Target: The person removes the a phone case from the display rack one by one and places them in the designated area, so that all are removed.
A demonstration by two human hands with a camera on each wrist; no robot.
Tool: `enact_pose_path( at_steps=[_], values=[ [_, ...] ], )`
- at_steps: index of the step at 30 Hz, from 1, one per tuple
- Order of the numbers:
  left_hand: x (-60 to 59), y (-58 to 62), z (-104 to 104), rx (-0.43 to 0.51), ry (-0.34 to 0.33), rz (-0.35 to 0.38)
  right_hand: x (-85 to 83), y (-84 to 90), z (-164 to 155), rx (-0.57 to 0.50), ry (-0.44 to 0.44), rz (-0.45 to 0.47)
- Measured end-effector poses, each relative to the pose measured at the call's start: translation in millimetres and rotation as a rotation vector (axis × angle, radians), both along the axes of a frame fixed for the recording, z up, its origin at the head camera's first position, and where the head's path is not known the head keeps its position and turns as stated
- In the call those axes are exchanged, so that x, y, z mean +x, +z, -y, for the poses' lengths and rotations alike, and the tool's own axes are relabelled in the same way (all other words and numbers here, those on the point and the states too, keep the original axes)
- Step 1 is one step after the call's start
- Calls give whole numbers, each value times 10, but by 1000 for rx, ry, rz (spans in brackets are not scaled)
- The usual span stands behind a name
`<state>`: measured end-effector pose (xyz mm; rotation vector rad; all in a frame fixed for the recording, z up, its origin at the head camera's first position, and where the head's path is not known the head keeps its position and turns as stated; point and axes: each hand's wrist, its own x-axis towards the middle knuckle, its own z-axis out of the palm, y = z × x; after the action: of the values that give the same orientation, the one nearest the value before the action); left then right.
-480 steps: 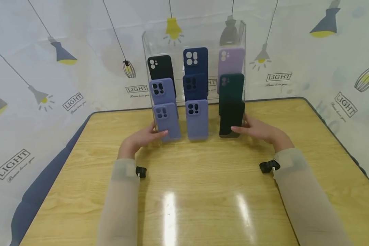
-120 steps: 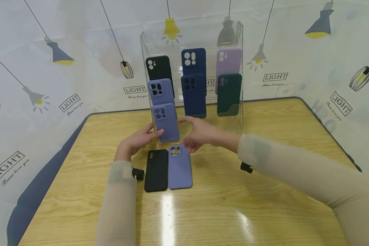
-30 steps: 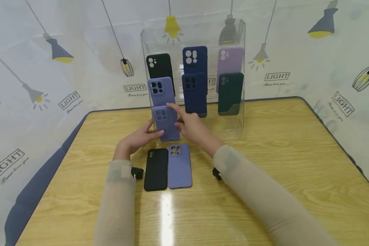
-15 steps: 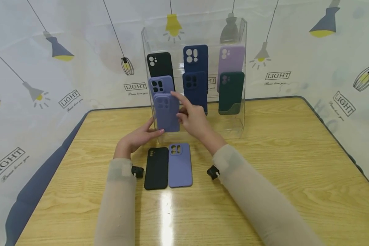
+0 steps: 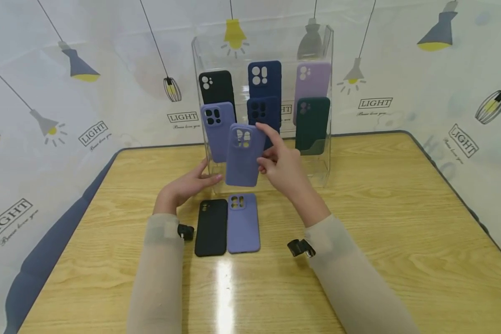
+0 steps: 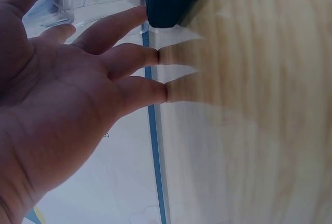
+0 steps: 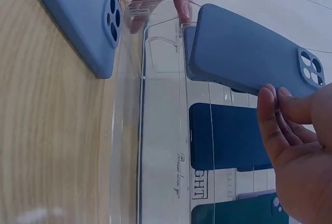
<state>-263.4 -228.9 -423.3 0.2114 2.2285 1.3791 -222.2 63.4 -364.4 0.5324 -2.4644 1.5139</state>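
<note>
Head view, your right hand: your right hand (image 5: 285, 172) is raised in front of the clear acrylic stand (image 5: 323, 55), fingers curled along the right edge of a periwinkle phone case (image 5: 244, 154), index finger stretched up behind its top corner.
Head view, the case: it hangs upright in the air, clear of the stand, above the table (image 5: 392, 222). It is matte, one even blue-violet, with rounded corners and a raised camera block near the top pierced by several holes.
Head view, your left hand: your left hand (image 5: 183, 187) lies low at the stand's near left corner, fingers straight and relaxed, tips against the acrylic, gripping nothing.
Head view, the table: a black case (image 5: 211, 227) and a second periwinkle case (image 5: 243, 223) lie flat side by side, touching, just near of the stand.
Head view, the stand: six cases lean in it: black, navy and lilac at the far row; periwinkle, navy and dark green in front of them.
Left wrist view: your left hand (image 6: 67, 99) is open, fingertips (image 6: 155, 57) pressed to the clear wall, their reflection meeting them.
Right wrist view: the periwinkle case (image 7: 249, 58) lies across your fingers (image 7: 282, 115), which curl under its camera end; the lens holes sit by your fingertips.
</note>
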Motion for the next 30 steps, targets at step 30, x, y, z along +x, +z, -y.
enact_pose_path(
  at_steps=[30],
  values=[
    [12, 9, 11, -13, -4, 12, 236, -178, -753, 44, 186, 512]
  ],
)
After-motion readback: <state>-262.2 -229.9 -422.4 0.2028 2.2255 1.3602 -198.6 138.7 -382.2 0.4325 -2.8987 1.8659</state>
